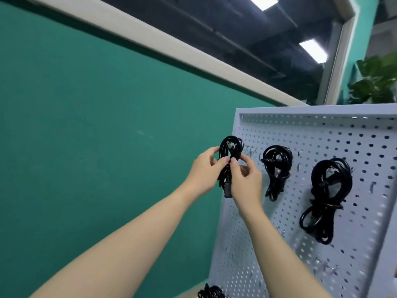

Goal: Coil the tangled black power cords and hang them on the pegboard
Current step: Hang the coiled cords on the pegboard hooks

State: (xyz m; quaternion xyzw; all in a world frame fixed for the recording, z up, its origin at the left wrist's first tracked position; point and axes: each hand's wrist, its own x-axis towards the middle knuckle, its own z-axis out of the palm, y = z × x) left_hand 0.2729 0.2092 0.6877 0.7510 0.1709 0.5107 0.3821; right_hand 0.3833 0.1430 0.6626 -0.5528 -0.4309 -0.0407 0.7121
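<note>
Left hand (204, 171) and right hand (245, 179) both pinch a coiled black power cord (231, 147) at the grey perforated metal pegboard (322, 130), upper left. Best to keep the top loop open and slide it fully over the wire hook (250, 149).

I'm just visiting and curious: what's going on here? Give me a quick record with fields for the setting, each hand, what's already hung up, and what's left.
Setting: pale grey perforated metal pegboard against a green wall
Left hand: grips a coiled black power cord
Right hand: pinches the same coil, near the board's left edge
Already hung: two black cord bundles, middle and right
Left: another black cord pile at the bottom edge
</note>
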